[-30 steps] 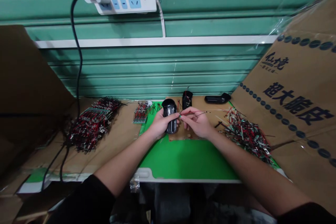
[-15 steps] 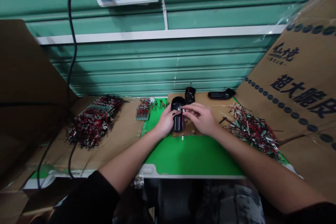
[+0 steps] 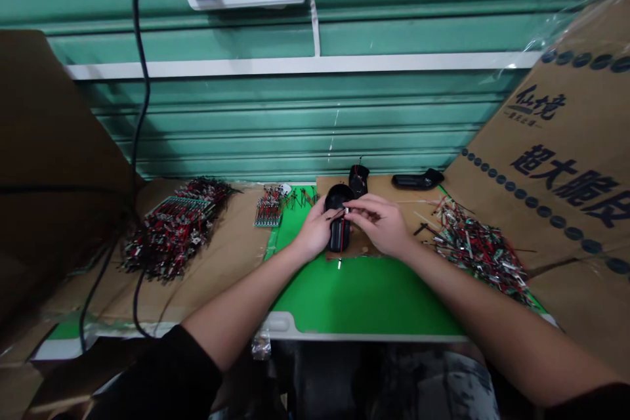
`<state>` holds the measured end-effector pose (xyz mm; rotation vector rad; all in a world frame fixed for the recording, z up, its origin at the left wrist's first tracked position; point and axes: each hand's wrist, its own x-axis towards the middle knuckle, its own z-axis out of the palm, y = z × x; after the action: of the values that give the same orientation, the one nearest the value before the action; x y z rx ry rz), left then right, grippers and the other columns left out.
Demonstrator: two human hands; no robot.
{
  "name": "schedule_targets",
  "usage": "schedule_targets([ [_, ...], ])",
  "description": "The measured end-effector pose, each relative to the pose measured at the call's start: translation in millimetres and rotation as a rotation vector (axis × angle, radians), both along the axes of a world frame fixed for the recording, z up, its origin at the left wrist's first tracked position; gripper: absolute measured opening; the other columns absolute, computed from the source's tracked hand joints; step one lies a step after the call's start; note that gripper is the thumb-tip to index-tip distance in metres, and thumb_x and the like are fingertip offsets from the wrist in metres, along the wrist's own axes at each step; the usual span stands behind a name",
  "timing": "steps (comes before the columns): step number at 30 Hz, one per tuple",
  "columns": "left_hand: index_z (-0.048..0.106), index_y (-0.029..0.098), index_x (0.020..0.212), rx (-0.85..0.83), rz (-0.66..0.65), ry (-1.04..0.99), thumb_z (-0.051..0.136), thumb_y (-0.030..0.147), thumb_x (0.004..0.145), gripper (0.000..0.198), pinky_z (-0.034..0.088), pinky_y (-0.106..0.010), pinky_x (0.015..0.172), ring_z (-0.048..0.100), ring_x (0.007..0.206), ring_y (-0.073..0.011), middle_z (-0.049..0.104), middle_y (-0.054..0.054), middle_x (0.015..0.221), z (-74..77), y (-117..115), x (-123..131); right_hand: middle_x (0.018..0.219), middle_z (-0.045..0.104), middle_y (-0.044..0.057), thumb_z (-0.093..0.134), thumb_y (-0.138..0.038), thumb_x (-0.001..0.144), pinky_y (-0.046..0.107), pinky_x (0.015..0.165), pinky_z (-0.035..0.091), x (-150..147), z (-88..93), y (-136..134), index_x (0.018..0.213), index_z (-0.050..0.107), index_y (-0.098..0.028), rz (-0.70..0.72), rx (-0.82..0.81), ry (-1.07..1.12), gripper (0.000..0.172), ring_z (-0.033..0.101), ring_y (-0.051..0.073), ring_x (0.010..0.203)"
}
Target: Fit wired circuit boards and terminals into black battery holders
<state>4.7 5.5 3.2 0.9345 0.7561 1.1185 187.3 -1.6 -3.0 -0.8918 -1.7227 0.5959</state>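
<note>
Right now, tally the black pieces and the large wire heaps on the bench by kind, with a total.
Black holder in the hands: 1
Black holder with red wires: 1
Flat black piece: 1
Large wire heaps, left and right: 2
Total: 5

A green corrugated metal shutter wall (image 3: 295, 125)
</note>
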Motion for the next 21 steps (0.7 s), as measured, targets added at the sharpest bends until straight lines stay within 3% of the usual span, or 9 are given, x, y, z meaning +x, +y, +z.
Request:
schedule_targets([
  [7, 0.065, 0.021, 0.114, -0.006, -0.004, 0.005, 0.084, 0.029, 0.071, 0.049, 0.060, -0.034, 0.067, 0.070, 0.068, -0.0203, 0.073, -0.002, 0.091, 2.4, -0.6, -0.1, 0.092, 0.073, 0.007, 0.084, -0.049, 0.091, 0.029, 0.056, 0.053, -2.5, 0.9, 0.2, 0.104, 0.088, -0.023, 0.010, -0.075, 0.078, 0.029, 0.060, 0.014, 0.063],
  [13, 0.065, 0.020, 0.111, -0.003, 0.015, 0.031, 0.080, 0.026, 0.071, 0.043, 0.061, -0.035, 0.068, 0.069, 0.064, -0.0197, 0.074, -0.001, 0.089, 5.4, -2.6, 1.3, 0.093, 0.073, 0.007, 0.085, -0.045, 0.092, 0.028, 0.053, 0.051, -2.5, 3.0, -0.8, 0.105, 0.088, -0.023, 0.014, -0.056, 0.064, 0.026, 0.060, 0.013, 0.061],
  [21, 0.066, 0.019, 0.106, 0.008, 0.058, 0.032, 0.079, 0.023, 0.069, 0.040, 0.060, -0.033, 0.071, 0.069, 0.071, -0.0196, 0.072, -0.001, 0.087, 6.9, -2.2, 3.1, 0.097, 0.074, 0.007, 0.077, -0.039, 0.099, 0.031, 0.055, 0.050, 1.2, 5.8, -3.9, 0.112, 0.087, -0.024, -0.039, 0.074, -0.096, 0.023, 0.056, 0.013, 0.060],
])
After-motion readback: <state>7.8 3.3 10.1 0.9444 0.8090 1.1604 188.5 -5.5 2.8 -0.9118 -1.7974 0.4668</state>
